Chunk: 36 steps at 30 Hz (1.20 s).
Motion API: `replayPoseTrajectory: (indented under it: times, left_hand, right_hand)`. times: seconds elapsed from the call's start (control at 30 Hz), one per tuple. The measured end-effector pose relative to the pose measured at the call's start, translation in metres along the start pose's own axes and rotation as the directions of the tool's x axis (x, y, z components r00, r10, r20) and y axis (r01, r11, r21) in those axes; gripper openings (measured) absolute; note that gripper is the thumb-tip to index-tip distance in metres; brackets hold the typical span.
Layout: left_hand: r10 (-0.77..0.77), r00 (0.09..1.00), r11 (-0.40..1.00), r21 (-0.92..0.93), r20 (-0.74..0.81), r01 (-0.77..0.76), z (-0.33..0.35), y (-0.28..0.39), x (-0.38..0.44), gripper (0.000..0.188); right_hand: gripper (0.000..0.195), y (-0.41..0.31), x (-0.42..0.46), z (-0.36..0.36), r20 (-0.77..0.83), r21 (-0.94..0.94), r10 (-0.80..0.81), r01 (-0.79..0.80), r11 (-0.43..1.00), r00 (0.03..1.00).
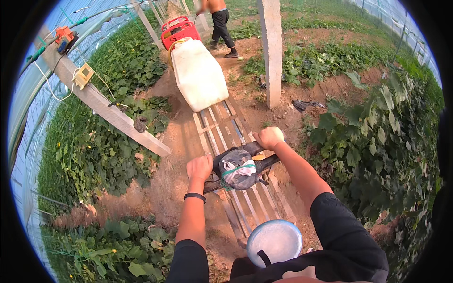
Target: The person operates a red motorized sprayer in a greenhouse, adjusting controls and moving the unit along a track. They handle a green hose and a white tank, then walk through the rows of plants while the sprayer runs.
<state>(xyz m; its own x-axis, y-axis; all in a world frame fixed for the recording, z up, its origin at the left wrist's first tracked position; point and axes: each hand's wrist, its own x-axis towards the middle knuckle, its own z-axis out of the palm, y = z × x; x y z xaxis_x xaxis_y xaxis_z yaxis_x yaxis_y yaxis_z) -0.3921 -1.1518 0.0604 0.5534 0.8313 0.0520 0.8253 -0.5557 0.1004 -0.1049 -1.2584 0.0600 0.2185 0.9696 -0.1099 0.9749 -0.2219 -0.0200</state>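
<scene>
My left hand is closed around the left end of a dark handlebar, with a black band on the wrist. My right hand grips the bar's right end. Between them sits a rounded dark bundle, tied with pale cloth and green string. The handlebar stands over a long slatted cart bed. At its far part lies a large whitish plastic tank, with a red machine beyond it. Close to my body is a round, pale seat or lid with a blue rim.
Leafy vines grow at left and more plants at right. A concrete post stands right of the cart; a leaning one at left bears an electrical box. Another person walks beside the red machine. A dirt path runs beneath.
</scene>
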Motion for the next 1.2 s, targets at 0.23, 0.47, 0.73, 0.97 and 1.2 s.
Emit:
replayPoseTrajectory:
  times: [0.23,0.47,0.73,0.97,1.2]
  left_hand:
    - [0.012,0.999,1.000,-0.008,0.035,-0.012,-0.004,-0.016,0.061,0.057]
    - [0.041,0.999,0.997,-0.062,0.027,-0.040,0.000,-0.039,0.128,0.058]
    - [0.054,0.998,0.998,-0.015,0.044,-0.054,-0.011,-0.045,0.216,0.058]
    - [-0.014,0.997,0.999,0.038,0.080,0.011,-0.008,-0.079,0.294,0.060]
    - [-0.030,0.999,0.999,0.044,0.044,0.028,-0.001,-0.120,0.400,0.059]
  right_hand:
    - [0.039,0.009,0.061,-0.006,0.011,-0.037,-0.004,0.005,0.999,1.000]
    - [0.033,0.013,0.133,-0.017,0.020,-0.084,-0.009,0.010,0.996,1.000]
    - [0.028,0.037,0.207,-0.033,-0.035,-0.100,-0.029,0.026,0.995,0.999]
    - [0.037,0.038,0.303,-0.034,-0.031,-0.136,-0.095,0.090,0.987,0.995]
    - [0.041,0.035,0.411,-0.052,-0.088,-0.004,-0.070,0.070,0.998,0.994]
